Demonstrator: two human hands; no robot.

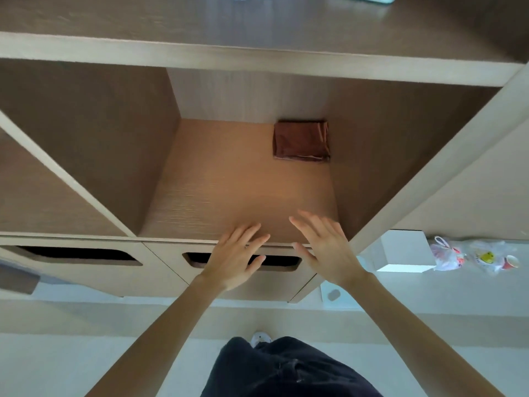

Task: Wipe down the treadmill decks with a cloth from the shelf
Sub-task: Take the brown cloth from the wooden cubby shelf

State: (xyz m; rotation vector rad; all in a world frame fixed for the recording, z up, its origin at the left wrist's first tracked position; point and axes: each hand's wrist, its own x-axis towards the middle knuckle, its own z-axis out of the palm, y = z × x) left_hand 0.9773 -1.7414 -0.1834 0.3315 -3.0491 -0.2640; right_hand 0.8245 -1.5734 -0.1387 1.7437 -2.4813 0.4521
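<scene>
Head view: the folded brown cloth (301,140) lies flat on the floor of the open shelf (229,179) compartment, in its far right corner, against the back and right walls. The left hand (233,256) and right hand (325,247) are extended side by side at the near edge of the compartment, fingers spread and released, grasping nothing, well apart from the cloth. Two plastic bags (469,255) lie on the floor at right.

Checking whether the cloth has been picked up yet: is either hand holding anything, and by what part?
Nothing is held. The left hand and right hand are open with fingers spread at the shelf's front edge; the folded brown cloth lies untouched at the back right of the compartment.
</scene>
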